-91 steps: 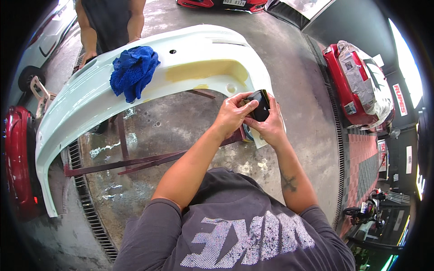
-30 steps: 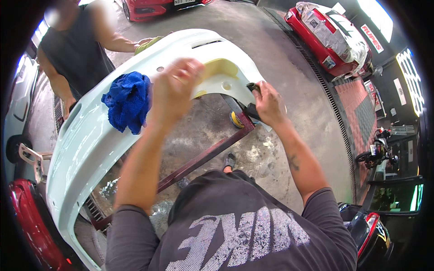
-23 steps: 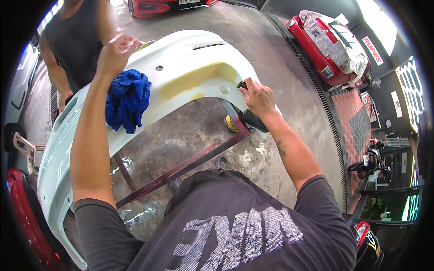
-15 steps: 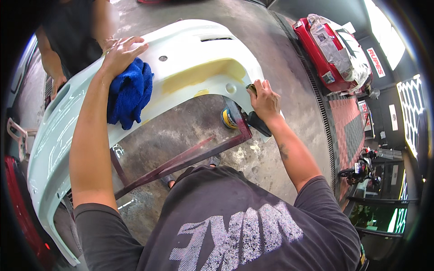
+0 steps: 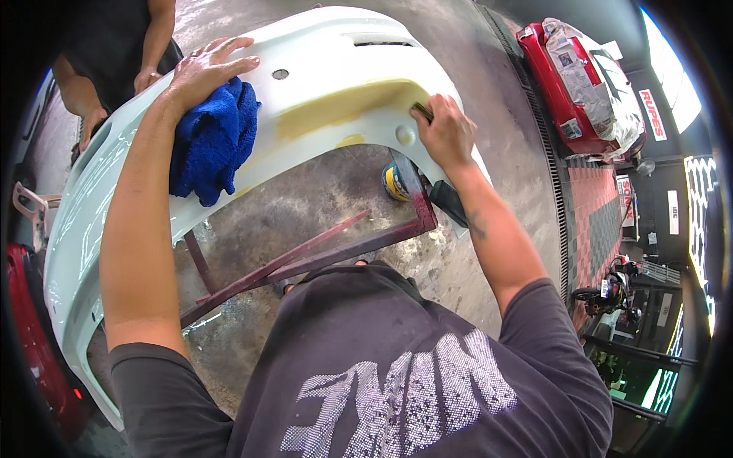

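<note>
A white car bumper [image 5: 328, 49] lies on a dark red metal stand [image 5: 366, 248], with a yellowish dull patch [image 5: 336, 108] along its recess. My left hand [image 5: 205, 72] rests on the bumper's upper left, fingers stretched out. Beside its wrist a blue cloth [image 5: 215, 145] is draped over the bumper; the palm is hidden. At the right end of the patch, my right hand [image 5: 449, 131] is closed around a small dark olive pad [image 5: 421, 112], mostly covered by the fingers. Just below the patch's right end is a round dimple [image 5: 405, 135].
Under the bumper stands a blue-and-yellow can [image 5: 395, 183]. A black block-like object [image 5: 447, 201] is by my right forearm. Another person's hand [image 5: 146, 79] is at the bumper's far left edge. A red car part covered with newspaper [image 5: 584, 84] is at the far right, past a floor grate [image 5: 546, 164].
My right hand has moved up with the pad, from beside the dimple to the yellowish patch's right end. My left hand stays on the bumper. The other person's hand has shifted down.
</note>
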`<move>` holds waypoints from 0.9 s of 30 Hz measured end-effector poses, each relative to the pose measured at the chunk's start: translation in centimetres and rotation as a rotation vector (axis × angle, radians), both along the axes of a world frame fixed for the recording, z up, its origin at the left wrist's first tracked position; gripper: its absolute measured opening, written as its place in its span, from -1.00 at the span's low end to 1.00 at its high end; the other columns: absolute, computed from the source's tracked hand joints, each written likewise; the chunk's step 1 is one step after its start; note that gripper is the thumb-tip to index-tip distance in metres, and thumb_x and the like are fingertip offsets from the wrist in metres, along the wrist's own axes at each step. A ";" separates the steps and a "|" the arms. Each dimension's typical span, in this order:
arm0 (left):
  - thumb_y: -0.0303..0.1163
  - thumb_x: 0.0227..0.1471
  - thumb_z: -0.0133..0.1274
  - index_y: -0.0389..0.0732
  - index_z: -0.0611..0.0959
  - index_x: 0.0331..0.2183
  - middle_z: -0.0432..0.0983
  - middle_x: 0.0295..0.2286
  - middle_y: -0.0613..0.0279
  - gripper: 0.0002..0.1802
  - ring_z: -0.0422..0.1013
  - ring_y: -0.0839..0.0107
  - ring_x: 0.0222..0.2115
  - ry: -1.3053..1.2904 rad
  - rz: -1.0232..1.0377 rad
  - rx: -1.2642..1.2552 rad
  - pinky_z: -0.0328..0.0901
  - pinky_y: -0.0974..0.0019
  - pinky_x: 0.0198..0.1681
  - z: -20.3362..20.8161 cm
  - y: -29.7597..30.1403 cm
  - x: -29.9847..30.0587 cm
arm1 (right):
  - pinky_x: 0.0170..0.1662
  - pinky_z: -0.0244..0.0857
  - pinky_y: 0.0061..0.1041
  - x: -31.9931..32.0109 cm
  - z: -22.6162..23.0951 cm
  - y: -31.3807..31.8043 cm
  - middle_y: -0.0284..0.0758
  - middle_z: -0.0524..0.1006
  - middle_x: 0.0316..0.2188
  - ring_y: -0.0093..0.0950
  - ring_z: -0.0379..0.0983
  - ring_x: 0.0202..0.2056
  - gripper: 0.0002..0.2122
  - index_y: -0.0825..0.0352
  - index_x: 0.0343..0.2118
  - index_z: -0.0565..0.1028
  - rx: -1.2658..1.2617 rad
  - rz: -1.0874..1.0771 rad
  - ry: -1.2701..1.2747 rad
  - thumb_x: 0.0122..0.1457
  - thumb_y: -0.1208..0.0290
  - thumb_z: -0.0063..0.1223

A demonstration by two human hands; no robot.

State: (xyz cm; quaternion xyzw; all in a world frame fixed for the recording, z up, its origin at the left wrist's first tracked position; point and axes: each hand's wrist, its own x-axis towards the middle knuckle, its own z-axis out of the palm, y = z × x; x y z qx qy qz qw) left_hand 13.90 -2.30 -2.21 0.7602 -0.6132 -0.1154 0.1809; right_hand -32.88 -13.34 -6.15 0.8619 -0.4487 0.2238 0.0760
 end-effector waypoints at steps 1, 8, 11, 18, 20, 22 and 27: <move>0.54 0.20 0.09 0.33 0.55 0.46 0.18 0.57 0.06 -0.06 0.01 0.02 0.61 0.002 0.002 0.001 -0.16 -0.13 0.67 0.0 0.1 0.2 | -0.23 0.52 -0.02 0.0 -0.3 0.0 -0.27 0.69 -0.27 -0.08 0.69 -0.26 -0.71 0.21 -0.23 0.55 0.010 0.004 -0.011 0.30 0.13 0.42; 0.47 0.26 0.08 0.32 0.58 0.44 0.24 0.54 0.05 -0.14 0.03 0.04 0.60 -0.008 -0.057 -0.028 -0.17 -0.11 0.67 -1.0 -0.5 1.2 | -0.23 0.51 -0.05 -2.0 -0.4 0.4 -0.31 0.68 -0.32 -0.13 0.69 -0.25 -0.70 0.23 -0.27 0.56 0.049 -0.043 0.002 0.27 0.14 0.45; 0.42 0.29 0.08 0.27 0.60 0.43 0.28 0.53 0.13 -0.17 0.05 0.08 0.59 -0.015 -0.058 -0.050 -0.15 -0.09 0.67 -1.1 -0.5 1.5 | -0.25 0.51 -0.06 1.6 -0.3 -0.5 -0.31 0.68 -0.34 -0.12 0.69 -0.27 -0.69 0.23 -0.30 0.55 -0.039 0.026 -0.008 0.25 0.14 0.46; 0.46 0.27 0.07 0.33 0.60 0.42 0.29 0.53 0.27 -0.17 0.07 0.13 0.59 -0.077 -0.022 -0.073 -0.20 -0.11 0.69 -1.2 -0.4 0.3 | -0.26 0.52 -0.09 -1.7 -1.4 -0.9 -0.30 0.71 -0.34 -0.16 0.71 -0.28 -0.68 0.21 -0.38 0.56 0.021 -0.056 0.003 0.21 0.12 0.51; 0.52 0.21 0.08 0.41 0.58 0.43 0.27 0.54 0.27 -0.12 0.04 0.13 0.60 -0.008 -0.043 -0.030 -0.24 -0.12 0.69 -1.4 -0.5 1.7 | -0.27 0.49 -0.08 2.0 -0.7 -1.0 -0.29 0.68 -0.36 -0.15 0.69 -0.30 -0.65 0.20 -0.41 0.55 -0.127 0.064 0.000 0.21 0.09 0.51; 0.52 0.22 0.07 0.38 0.57 0.44 0.26 0.54 0.23 -0.11 0.03 0.11 0.60 0.009 0.007 -0.022 -0.22 -0.13 0.69 -1.0 0.1 0.8 | -0.26 0.49 -0.08 0.2 -1.0 -0.4 -0.28 0.68 -0.37 -0.14 0.69 -0.31 -0.65 0.20 -0.41 0.55 -0.035 -0.034 0.017 0.21 0.08 0.51; 0.52 0.23 0.05 0.33 0.57 0.44 0.23 0.55 0.13 -0.10 0.03 0.04 0.60 -0.040 -0.022 -0.035 -0.19 -0.15 0.68 0.1 0.3 0.2 | -0.26 0.48 -0.10 -1.8 -0.8 0.2 -0.27 0.69 -0.37 -0.14 0.68 -0.29 -0.65 0.19 -0.40 0.56 0.046 -0.131 0.027 0.21 0.06 0.51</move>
